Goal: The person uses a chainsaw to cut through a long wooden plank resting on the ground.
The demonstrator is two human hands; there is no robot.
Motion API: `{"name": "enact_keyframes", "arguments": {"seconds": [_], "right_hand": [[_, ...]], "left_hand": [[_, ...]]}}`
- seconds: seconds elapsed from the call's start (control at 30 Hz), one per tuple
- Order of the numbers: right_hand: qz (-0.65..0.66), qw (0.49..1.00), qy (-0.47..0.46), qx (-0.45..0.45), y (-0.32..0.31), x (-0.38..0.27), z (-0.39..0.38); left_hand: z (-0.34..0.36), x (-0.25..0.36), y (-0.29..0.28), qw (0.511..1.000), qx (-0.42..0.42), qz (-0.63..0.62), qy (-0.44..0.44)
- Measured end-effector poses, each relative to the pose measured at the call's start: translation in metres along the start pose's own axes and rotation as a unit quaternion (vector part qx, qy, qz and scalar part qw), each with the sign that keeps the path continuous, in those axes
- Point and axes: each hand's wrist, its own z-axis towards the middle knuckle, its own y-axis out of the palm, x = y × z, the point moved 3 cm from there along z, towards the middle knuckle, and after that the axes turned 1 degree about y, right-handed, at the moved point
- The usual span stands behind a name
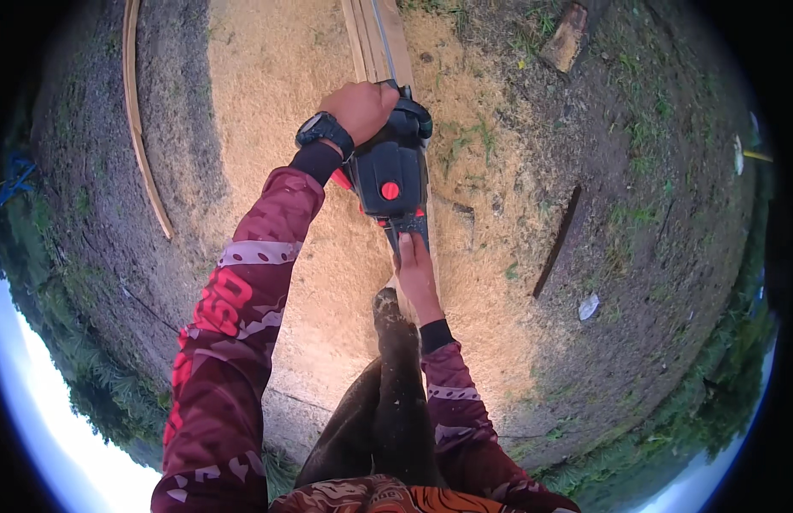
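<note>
A black and red chainsaw [393,171] is held in front of me, its guide bar [383,34] pointing away along a long timber [400,53]. My left hand [360,111], with a dark watch on its wrist, is closed around the front handle. Lower down, my right hand [417,275] grips the rear handle, thumb on top; its other fingers are mostly hidden beneath. The timber lies lengthwise away from me, and a lengthwise line shows in it beside the bar. The saw's body hides the near part of the bar.
Sawdust [268,128] covers the ground around the timber. A long thin wooden strip [133,120] lies at the left. To the right are a short log piece [565,38], a dark narrow bar [556,244] and a pale scrap [589,306]. My boot [386,309] stands close behind the saw.
</note>
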Motion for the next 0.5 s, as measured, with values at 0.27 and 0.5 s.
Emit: {"name": "enact_keyframes", "arguments": {"seconds": [0.27, 0.5], "right_hand": [[-0.007, 0.998, 0.051, -0.024, 0.007, -0.030, 0.018], [0.026, 0.999, 0.042, -0.020, 0.013, -0.024, 0.037]], "left_hand": [[0.022, -0.012, -0.029, 0.995, 0.017, -0.082, -0.047], [0.038, -0.025, -0.022, 0.997, -0.008, -0.061, -0.053]]}}
